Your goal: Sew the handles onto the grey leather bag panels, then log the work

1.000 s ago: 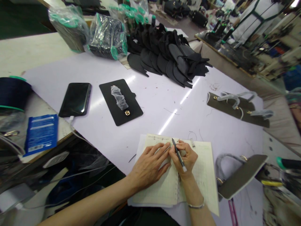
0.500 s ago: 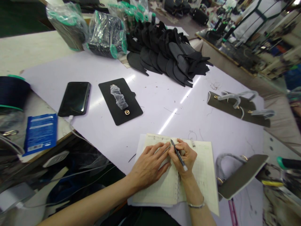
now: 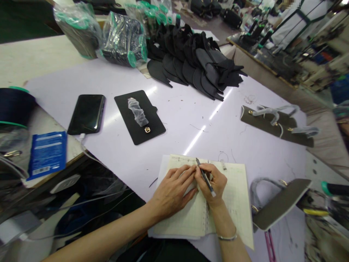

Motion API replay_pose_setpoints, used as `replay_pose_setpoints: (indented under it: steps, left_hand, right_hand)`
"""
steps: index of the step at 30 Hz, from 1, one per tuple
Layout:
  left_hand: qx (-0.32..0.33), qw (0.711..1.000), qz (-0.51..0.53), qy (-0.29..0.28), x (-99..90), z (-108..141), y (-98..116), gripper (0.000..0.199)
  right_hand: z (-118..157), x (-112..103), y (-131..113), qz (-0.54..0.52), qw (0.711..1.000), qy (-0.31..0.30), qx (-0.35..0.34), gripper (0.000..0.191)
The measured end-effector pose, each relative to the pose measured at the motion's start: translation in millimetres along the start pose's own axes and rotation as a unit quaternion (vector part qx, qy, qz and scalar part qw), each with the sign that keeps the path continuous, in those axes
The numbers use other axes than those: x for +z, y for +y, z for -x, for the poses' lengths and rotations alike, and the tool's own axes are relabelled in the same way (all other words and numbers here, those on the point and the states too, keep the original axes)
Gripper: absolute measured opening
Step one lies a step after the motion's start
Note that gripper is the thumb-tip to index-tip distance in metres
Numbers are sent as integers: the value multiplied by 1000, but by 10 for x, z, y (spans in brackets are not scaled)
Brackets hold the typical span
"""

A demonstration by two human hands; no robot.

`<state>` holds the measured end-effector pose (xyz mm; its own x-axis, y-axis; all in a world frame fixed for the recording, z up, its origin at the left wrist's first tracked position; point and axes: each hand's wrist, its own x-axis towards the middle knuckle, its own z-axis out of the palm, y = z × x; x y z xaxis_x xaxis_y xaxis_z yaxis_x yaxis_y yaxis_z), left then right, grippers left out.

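Observation:
An open spiral notebook [image 3: 185,222] lies on the white table in front of me, with handwriting along the top of its left page. My left hand [image 3: 174,187] rests flat on that page, fingers stretched out. My right hand [image 3: 212,183] grips a dark pen [image 3: 206,181] with a clear end, close to the notebook's middle fold. The fingers of both hands almost meet below the written line. Beyond the notebook is a black leather panel [image 3: 128,118] with a gold fitting and a plastic-wrapped strap.
A phone [image 3: 86,114] on a white cable and a blue packet [image 3: 47,154] lie at left. Black cut pieces [image 3: 191,65] pile up behind, beside bagged thread spools [image 3: 124,40]. Olive panels with wrapped handles [image 3: 275,123] lie at right; another olive piece [image 3: 283,205] stands nearer, by a pink tool [image 3: 269,245].
My right hand and the pen have shifted very slightly to the left at the top of the page. My left hand stays in place.

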<state>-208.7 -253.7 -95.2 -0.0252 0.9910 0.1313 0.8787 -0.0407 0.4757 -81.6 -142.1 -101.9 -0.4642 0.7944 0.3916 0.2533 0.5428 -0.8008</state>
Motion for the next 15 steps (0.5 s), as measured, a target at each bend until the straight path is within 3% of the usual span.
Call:
replay_pose_setpoints:
  steps: [8,15]
  left_hand:
    - [3,999,16,32,28,31,-19,41]
    - [13,997,33,68,55,38,-35,32]
  right_hand:
    - [4,10,49,60,998,-5,-36,19]
    - [3,9,50,39,998,-15,-37,17]
